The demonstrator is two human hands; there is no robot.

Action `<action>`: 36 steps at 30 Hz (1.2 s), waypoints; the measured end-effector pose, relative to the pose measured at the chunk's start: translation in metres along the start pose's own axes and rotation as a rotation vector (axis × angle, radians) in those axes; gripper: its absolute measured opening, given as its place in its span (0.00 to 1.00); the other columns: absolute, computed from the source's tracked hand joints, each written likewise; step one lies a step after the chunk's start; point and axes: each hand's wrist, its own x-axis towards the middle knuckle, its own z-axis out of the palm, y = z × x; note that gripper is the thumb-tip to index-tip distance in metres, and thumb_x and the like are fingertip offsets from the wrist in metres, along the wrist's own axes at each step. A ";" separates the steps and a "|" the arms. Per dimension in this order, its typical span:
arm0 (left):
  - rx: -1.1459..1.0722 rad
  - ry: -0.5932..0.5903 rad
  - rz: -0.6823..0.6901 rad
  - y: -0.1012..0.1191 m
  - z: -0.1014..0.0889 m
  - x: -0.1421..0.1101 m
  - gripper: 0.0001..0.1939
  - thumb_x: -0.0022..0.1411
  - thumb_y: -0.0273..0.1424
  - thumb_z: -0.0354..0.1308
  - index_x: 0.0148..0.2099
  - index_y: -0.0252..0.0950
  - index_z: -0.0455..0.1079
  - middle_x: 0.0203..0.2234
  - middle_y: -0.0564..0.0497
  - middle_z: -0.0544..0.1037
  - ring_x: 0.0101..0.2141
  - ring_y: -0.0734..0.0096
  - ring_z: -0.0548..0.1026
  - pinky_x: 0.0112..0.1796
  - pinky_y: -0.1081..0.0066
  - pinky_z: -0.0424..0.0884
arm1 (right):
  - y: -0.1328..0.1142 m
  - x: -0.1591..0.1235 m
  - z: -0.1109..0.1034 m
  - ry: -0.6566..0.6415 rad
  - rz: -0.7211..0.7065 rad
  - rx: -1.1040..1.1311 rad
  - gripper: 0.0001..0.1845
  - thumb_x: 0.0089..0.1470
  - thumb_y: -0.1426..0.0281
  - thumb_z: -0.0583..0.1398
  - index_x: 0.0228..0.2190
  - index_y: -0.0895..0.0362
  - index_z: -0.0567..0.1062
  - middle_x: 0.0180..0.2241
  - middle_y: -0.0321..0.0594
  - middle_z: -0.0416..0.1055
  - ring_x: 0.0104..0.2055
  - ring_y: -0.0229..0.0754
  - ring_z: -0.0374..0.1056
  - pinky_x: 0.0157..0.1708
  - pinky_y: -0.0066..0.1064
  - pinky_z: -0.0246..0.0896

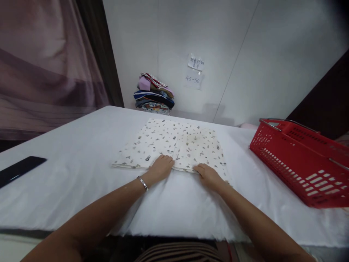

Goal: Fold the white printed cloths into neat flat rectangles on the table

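A white cloth (154,140) printed with small grey, green and brown motifs lies flat and folded in layers on the table. A fold line or seam runs down its middle, and the exact kind of item cannot be told. My left hand (163,166), with a silver bracelet at the wrist, is closed on the near edge close to the middle line. Further right along that same edge, my right hand (207,175) pinches the cloth, thumb and fingers together. The fingertips of both hands are partly hidden.
A white sheet covers the table (89,145). At the back stands a pile of folded clothes (154,95) against the wall. A red plastic basket (297,156) sits at the right, and a black flat object (21,169) lies at the left edge. Paper notes (193,78) hang on the wall.
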 end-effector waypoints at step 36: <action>-0.266 0.003 -0.065 0.008 -0.004 -0.015 0.10 0.56 0.20 0.49 0.36 0.37 0.67 0.34 0.50 0.73 0.37 0.67 0.69 0.39 0.65 0.63 | 0.070 -0.103 -0.029 0.271 0.114 -0.407 0.20 0.53 0.78 0.48 0.42 0.54 0.74 0.39 0.45 0.73 0.39 0.45 0.68 0.39 0.37 0.63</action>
